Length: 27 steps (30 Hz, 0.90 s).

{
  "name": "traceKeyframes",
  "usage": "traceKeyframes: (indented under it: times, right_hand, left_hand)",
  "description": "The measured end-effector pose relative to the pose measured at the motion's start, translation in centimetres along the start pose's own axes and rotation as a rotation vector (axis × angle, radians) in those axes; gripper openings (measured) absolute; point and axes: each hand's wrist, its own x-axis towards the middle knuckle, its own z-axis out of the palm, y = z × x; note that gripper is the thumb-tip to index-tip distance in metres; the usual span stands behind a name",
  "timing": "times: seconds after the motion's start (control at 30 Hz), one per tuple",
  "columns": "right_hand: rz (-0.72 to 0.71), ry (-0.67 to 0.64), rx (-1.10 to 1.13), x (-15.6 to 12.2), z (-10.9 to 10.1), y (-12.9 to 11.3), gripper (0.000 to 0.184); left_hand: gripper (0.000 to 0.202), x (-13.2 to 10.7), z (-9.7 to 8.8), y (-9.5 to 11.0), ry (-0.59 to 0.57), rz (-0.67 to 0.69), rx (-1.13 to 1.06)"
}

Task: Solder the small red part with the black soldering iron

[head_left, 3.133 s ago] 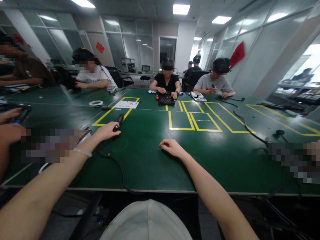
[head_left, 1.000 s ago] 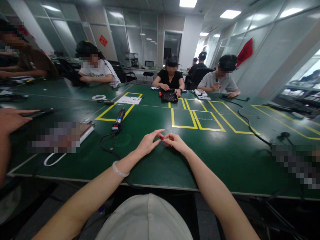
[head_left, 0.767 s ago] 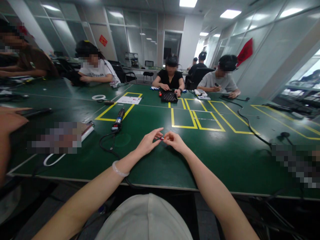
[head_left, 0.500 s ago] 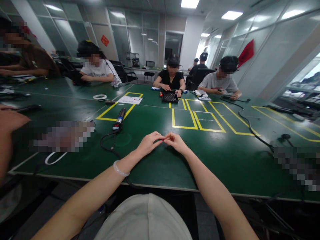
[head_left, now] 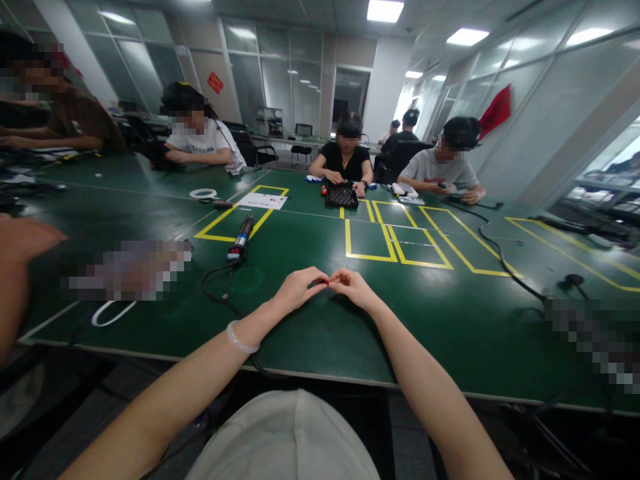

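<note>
My left hand and my right hand meet fingertip to fingertip above the green table. Pinched between them is a small red piece, mostly hidden by the fingers; its kind is too small to make out. Both hands are closed in a pinch. A pale bracelet circles my left wrist. Left of my hands lies a dark cylindrical tool with blue and red parts, its black cable curling toward the table's near edge.
Yellow tape outlines mark the table ahead. A paper sheet and a white ring lie at the far left. Across the table, a person works at a black tray. A black cable runs along the right. Another person's arm reaches in at left.
The view has shifted very slightly. My fingers have moved a little around the small red piece, which both hands still pinch.
</note>
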Motion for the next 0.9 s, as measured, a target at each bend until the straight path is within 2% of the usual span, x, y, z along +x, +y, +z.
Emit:
traceKeyframes:
  times: [0.17, 0.23, 0.3, 0.4, 0.5, 0.53, 0.6, 0.67, 0.7, 0.77, 0.9]
  right_hand:
    - [-0.012, -0.007, -0.021, 0.0, 0.0, -0.1, 0.033]
    - [-0.017, 0.001, -0.037, 0.0, 0.0, -0.1, 0.033]
    - [-0.016, 0.015, -0.053, 0.0, -0.1, 0.0, 0.033]
    - [-0.011, 0.040, -0.083, 0.0, -0.2, 0.1, 0.032]
    - [-0.009, 0.040, -0.088, 0.0, -0.1, 0.2, 0.030]
    - [-0.008, 0.036, -0.086, 0.1, -0.1, 0.2, 0.030]
    - [-0.006, 0.031, -0.083, 0.1, 0.0, 0.3, 0.029]
    - [-0.003, 0.033, -0.085, 0.1, 0.0, 0.4, 0.029]
    - [-0.001, 0.034, -0.087, 0.1, 0.0, 0.5, 0.029]
    - [0.000, 0.037, -0.094, 0.1, 0.0, 0.5, 0.028]
    - [-0.012, 0.038, -0.123, 0.1, 0.0, 0.4, 0.026]
  left_hand:
    - [0.022, 0.2, -0.4, 0.2, -0.031, -0.025, 0.024]
    - [0.025, 0.3, -1.4, -0.3, -0.019, -0.044, 0.058]
    - [0.030, 0.1, -3.2, -1.5, 0.038, -0.099, 0.139]
    - [0.037, -1.2, -7.1, -4.3, 0.133, -0.263, 0.390]
    - [0.048, -3.8, -11.0, -7.3, 0.190, -0.528, 0.743]
    - [0.052, -4.8, -11.9, -8.1, 0.186, -0.641, 0.811]
    - [0.060, -6.4, -13.0, -9.2, 0.093, -0.847, 0.835]
    - [0.069, -7.3, -13.1, -9.9, -0.043, -0.971, 0.786]
    - [0.071, -7.3, -12.8, -10.0, -0.101, -0.990, 0.763]
    - [0.070, -6.8, -12.0, -10.1, -0.169, -0.953, 0.752]
    - [0.065, -4.5, -10.1, -9.3, -0.233, -0.798, 0.793]
